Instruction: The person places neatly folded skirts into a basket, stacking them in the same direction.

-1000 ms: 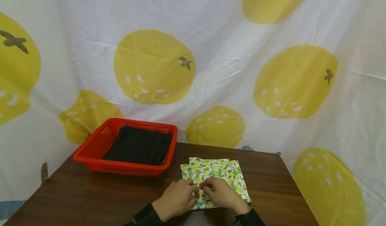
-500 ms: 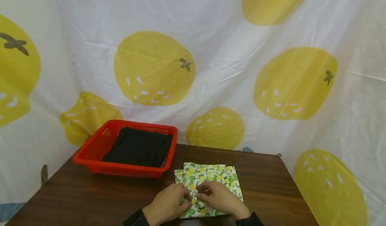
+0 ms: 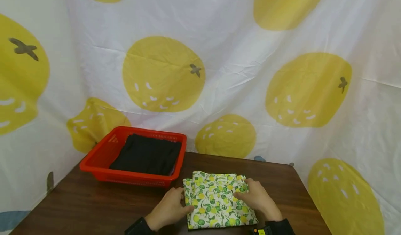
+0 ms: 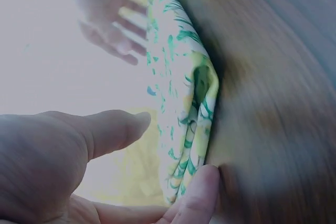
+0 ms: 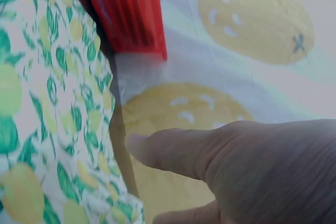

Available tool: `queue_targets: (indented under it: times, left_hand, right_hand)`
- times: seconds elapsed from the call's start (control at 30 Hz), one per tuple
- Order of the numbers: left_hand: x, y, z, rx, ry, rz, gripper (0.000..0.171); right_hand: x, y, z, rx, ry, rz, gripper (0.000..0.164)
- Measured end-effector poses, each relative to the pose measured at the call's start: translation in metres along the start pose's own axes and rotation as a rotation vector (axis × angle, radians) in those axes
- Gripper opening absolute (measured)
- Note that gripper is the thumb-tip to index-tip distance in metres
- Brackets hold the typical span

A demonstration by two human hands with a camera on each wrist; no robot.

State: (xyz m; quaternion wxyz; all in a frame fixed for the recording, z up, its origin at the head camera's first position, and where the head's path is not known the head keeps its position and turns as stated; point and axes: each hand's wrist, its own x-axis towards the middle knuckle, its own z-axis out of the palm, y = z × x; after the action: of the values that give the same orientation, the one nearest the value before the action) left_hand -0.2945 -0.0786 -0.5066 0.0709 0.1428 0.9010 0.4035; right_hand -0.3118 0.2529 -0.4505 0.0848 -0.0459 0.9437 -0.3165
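Note:
A folded cloth point(image 3: 216, 202) printed with lemons and green leaves lies flat on the dark wooden table. At its left edge is my left hand point(image 3: 170, 207), thumb held apart from the fingers. In the left wrist view, a fingertip touches the low edge of the folded cloth point(image 4: 181, 93), whose layers show, while the thumb stays clear of it. My right hand point(image 3: 259, 197) is at the cloth's right side, with the thumb over the print. Its other fingers are partly hidden in the right wrist view, where the thumb point(image 5: 168, 148) is extended.
A red plastic basket point(image 3: 131, 175) with slotted walls stands at the back left of the table point(image 3: 94, 207). Inside lies folded black fabric point(image 3: 147, 155). A white curtain point(image 3: 232, 47) with large yellow lemons hangs behind the table and along both sides.
My hands were close together over the middle of the cloth. They have moved apart to its left and right sides. The cloth has shifted slightly toward me.

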Motion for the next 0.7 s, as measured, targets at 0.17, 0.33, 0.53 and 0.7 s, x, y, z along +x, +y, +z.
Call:
queue_targets:
  times: [0.17,0.33,0.53,0.7]
  left_hand:
    - [0.007,-0.008,0.005,-0.096,-0.052,-0.074,0.078]
    - [0.006,-0.001,0.006,-0.2,-0.101,-0.119,0.054]
    - [0.005,0.002,0.006,-0.297,-0.116,-0.161,0.035]
    - [0.009,0.002,0.004,-0.323,-0.14,-0.17,0.05]
  right_hand:
    - [0.005,0.012,-0.001,0.022,-0.059,0.115,0.094]
    - [0.009,0.019,0.0,0.084,-0.065,0.147,0.087]
    - [0.014,0.023,0.002,0.221,-0.108,0.16,0.077]
    - [0.016,0.023,0.002,0.313,-0.158,0.18,0.085]
